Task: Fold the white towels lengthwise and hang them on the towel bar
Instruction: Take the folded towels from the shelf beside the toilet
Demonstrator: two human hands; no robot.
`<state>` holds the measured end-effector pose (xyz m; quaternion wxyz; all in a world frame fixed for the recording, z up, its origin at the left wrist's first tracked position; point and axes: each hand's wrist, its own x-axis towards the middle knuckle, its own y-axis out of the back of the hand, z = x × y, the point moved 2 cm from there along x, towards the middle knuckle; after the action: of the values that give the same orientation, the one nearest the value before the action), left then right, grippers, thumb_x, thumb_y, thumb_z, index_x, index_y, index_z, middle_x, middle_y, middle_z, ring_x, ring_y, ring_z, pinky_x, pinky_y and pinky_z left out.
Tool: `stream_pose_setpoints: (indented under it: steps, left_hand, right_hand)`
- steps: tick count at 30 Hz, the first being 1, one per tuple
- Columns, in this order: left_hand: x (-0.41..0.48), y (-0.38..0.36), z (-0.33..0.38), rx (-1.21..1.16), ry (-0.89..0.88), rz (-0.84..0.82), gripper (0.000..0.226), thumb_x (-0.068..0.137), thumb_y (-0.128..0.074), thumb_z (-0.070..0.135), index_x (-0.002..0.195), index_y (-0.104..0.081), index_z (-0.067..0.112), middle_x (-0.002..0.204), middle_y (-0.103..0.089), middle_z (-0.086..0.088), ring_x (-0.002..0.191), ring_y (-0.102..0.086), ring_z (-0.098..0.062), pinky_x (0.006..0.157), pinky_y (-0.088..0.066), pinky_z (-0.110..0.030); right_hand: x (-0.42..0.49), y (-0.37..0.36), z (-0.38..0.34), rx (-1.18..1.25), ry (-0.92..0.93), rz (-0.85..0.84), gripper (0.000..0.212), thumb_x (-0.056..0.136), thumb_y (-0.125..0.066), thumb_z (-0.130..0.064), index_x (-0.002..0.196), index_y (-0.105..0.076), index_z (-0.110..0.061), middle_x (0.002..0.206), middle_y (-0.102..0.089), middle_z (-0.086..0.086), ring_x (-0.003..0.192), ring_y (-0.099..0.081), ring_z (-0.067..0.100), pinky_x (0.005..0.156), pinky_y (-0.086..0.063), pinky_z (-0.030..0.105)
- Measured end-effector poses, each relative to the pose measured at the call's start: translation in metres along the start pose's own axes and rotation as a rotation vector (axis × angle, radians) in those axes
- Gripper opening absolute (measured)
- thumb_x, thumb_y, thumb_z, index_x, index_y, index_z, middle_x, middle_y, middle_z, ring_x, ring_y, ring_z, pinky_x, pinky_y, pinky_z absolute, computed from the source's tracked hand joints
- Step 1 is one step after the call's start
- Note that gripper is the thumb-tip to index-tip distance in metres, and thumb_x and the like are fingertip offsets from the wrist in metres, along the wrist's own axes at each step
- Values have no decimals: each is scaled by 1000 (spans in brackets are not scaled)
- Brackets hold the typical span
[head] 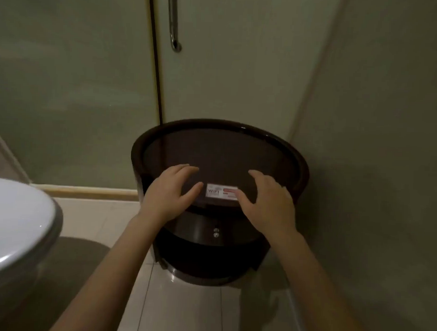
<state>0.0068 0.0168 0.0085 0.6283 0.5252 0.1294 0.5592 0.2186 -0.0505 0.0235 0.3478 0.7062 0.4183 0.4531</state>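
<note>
No towel shows in this view. My left hand (170, 189) and my right hand (268, 199) hover side by side over the front of a round dark brown side table (220, 150), fingers spread and relaxed, holding nothing. Between the two hands a small white and red WIFI card (221, 191) lies flat on the tabletop; my right thumb is at its right edge. A vertical metal bar (173, 20) is fixed to the frosted glass door above the table.
The table stands in a corner, with the frosted glass door (74, 86) behind it and a plain wall (387, 121) at right. A white toilet seat (14, 222) juts in at the left. The floor (182, 310) is pale glossy tile.
</note>
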Motion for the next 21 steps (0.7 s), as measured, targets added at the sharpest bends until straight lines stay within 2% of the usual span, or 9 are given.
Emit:
stream_pose_setpoints:
  steps: [3,6,10,12,14,16,18,21]
  left_hand:
    - [-4,-32,-13,53,-42,-5,47,91,-44,49,129,-53,23,134,-54,-3,127,-45,-17,96,-41,-33]
    - [-7,-59,-27,85,-35,-32,45,91,-45,48,127,-54,23,133,-55,-2,126,-45,-16,95,-41,-31]
    - [-11,-75,-40,101,-38,-30,44,90,-45,47,125,-57,23,134,-54,-3,127,-46,-18,99,-43,-38]
    - [-13,-78,-43,81,-45,-14,44,90,-45,46,125,-57,23,135,-54,-4,128,-45,-20,101,-43,-40]
    - [-14,-78,-45,66,-41,-7,44,90,-44,46,127,-56,23,136,-53,-4,129,-44,-19,102,-41,-41]
    - [-15,-78,-46,70,-36,-13,45,91,-45,46,128,-55,24,137,-52,-3,131,-42,-19,103,-40,-41]
    - [-15,-79,-46,64,-38,-19,44,91,-46,45,129,-55,24,138,-51,-3,132,-41,-19,103,-38,-40]
    - [-14,-80,-48,60,-36,-21,44,92,-46,45,130,-53,24,140,-50,-2,133,-39,-18,104,-36,-39]
  right_hand:
    - [-14,-41,9,48,-66,-1,52,84,-57,-55,128,-47,-30,115,-58,-6,102,-58,11,93,-50,40]
    - [-29,-78,15,77,-184,-21,31,83,-59,-54,103,-51,-32,94,-56,-11,81,-56,6,75,-54,32]
    - [-37,-114,14,102,-301,-52,28,86,-55,-54,97,-47,-29,78,-57,-10,67,-55,5,55,-44,24]
    - [-38,-123,8,116,-340,-2,26,86,-56,-52,85,-46,-28,69,-55,-10,59,-52,3,47,-35,23]
    - [-39,-129,3,121,-381,10,27,84,-59,-50,73,-44,-30,64,-53,-10,54,-50,3,45,-31,22]
    - [-43,-139,1,137,-388,-59,27,84,-61,-47,69,-48,-29,63,-54,-10,54,-50,4,45,-31,23]
    - [-48,-148,0,161,-370,-123,25,85,-63,-42,69,-51,-28,64,-55,-10,56,-51,3,46,-31,22]
    - [-52,-154,-3,192,-362,-111,18,85,-66,-33,74,-53,-29,69,-55,-11,62,-52,2,48,-33,19]
